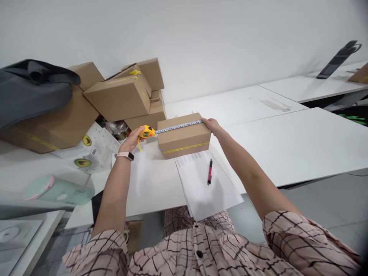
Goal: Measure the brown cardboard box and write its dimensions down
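A brown cardboard box [184, 136] with a strip of yellow tape along its front side sits on the white table. My left hand [132, 140] is wrapped round a yellow tape measure [147, 132] just off the box's left end. Its blade [179, 126] is pulled out across the box's top. At the box's right edge, the fingers of my right hand [211, 125] pinch the end of the blade. In front of the box lie white paper sheets [195, 191] with printed rows, and a red and black pen [210, 172] rests on them.
Several cardboard boxes [120, 96] are stacked at the back left, beside a dark grey bag [34, 96]. A mint green tumbler [61, 190] stands at the left, near a white carton with avocado pictures [94, 149]. A dark bottle [335, 63] is at the far right.
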### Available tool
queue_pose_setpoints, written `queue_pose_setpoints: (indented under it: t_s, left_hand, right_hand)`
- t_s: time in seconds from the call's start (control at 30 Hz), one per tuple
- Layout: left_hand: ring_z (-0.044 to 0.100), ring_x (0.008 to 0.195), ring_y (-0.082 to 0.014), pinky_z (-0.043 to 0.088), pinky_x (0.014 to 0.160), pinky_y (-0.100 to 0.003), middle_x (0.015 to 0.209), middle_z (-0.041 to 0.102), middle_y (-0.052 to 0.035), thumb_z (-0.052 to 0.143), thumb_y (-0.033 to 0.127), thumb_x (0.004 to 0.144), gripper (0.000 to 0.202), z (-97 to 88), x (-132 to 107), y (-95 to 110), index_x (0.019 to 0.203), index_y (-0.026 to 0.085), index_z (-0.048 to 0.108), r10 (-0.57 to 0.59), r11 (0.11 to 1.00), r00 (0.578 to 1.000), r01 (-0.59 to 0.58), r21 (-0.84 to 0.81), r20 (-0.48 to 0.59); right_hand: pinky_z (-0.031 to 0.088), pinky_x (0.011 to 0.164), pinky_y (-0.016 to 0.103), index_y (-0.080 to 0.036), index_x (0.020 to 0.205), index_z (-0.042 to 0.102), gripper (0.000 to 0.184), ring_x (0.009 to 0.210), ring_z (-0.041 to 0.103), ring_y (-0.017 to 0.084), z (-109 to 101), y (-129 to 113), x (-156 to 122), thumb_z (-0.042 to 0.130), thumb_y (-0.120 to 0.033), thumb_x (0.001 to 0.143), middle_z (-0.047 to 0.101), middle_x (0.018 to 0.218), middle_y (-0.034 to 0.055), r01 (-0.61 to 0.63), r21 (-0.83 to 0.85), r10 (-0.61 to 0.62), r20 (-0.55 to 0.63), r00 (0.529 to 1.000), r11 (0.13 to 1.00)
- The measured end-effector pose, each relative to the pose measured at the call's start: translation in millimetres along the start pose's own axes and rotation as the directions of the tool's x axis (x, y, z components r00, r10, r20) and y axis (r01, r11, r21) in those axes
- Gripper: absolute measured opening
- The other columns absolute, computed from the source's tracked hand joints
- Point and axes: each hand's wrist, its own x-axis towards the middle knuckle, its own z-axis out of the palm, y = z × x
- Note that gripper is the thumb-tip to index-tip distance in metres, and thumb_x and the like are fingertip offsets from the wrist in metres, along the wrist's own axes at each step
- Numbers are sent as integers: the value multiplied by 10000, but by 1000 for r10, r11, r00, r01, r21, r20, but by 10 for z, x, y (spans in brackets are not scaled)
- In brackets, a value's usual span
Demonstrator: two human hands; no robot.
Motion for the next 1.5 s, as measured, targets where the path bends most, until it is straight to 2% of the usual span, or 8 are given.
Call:
queue_pose_setpoints:
  t_s: [0.3, 0.47, 0.57, 0.73, 0.87, 1.1, 1.37, 1.5]
  left_hand:
    - [625, 686, -141, 378, 508, -197, 902, 731, -66, 769, 467, 728, 447, 149, -12, 13, 1033, 147, 700, -40, 999, 999, 41, -35, 9]
    - [613, 656, -125, 387, 502, -191, 899, 727, -58, 758, 465, 718, 455, 141, -9, 20, 1039, 148, 697, -39, 999, 999, 39, -14, 3]
    - [606, 657, -122, 395, 503, -189, 907, 725, -56, 748, 485, 723, 476, 137, -1, 20, 1057, 149, 700, -31, 999, 999, 31, 14, 22]
    - [610, 663, -122, 411, 517, -192, 941, 725, -60, 732, 478, 745, 466, 140, -8, 51, 1076, 152, 700, -37, 999, 999, 37, 28, 5]
    - [606, 668, -124, 404, 507, -185, 922, 724, -53, 756, 475, 728, 488, 114, 2, 73, 1092, 154, 704, -36, 999, 999, 35, 32, 19]
    - [611, 619, -123, 412, 501, -194, 892, 727, -53, 729, 495, 741, 485, 9, -3, 54, 1079, 150, 696, -65, 998, 998, 64, 24, 7]
    - [594, 611, -117, 393, 477, -190, 876, 721, -53, 745, 469, 712, 459, 71, -76, 155, 1035, 144, 713, -68, 997, 998, 69, 26, -13]
    - [593, 647, -136, 391, 465, -200, 869, 722, -83, 786, 416, 685, 428, 93, -360, 306, 990, 119, 747, -21, 999, 995, 16, 48, 100]
  right_hand:
    - [493, 695, 322, -171, 834, 634, 426, 846, 655, 244, 11, 44, 27, 648, -596, 811, 721, 990, 150, 50, -20, -51, -30, 998, 999]
    - [488, 712, 311, -178, 884, 632, 404, 832, 645, 212, 23, 37, -1, 655, -577, 824, 718, 976, 114, 76, -41, -79, -79, 994, 996]
    - [486, 755, 319, -193, 899, 647, 365, 850, 646, 208, 7, -25, -62, 642, -554, 847, 727, 977, 86, 139, -163, -164, -150, 975, 977]
    - [470, 837, 369, -189, 881, 715, 325, 970, 649, 274, -32, -192, -173, 567, -474, 930, 733, 1013, 128, 241, -531, -360, -131, 924, 812]
    - [463, 863, 385, -181, 923, 733, 340, 1004, 652, 296, -29, -275, -208, 517, -439, 969, 727, 1068, 161, 259, -650, -388, -60, 920, 715]
    - [480, 865, 409, -178, 994, 722, 343, 1001, 661, 307, -16, -272, -167, 508, -446, 978, 721, 1091, 177, 219, -637, -323, -49, 945, 739]
    - [485, 864, 395, -177, 982, 720, 327, 1007, 647, 289, -17, -246, -120, 511, -429, 971, 724, 1084, 161, 216, -597, -301, -44, 953, 773]
    - [468, 852, 384, -171, 967, 694, 252, 955, 628, 258, -151, -330, -103, 537, -368, 956, 718, 1071, 136, 275, -485, -319, -9, 948, 830]
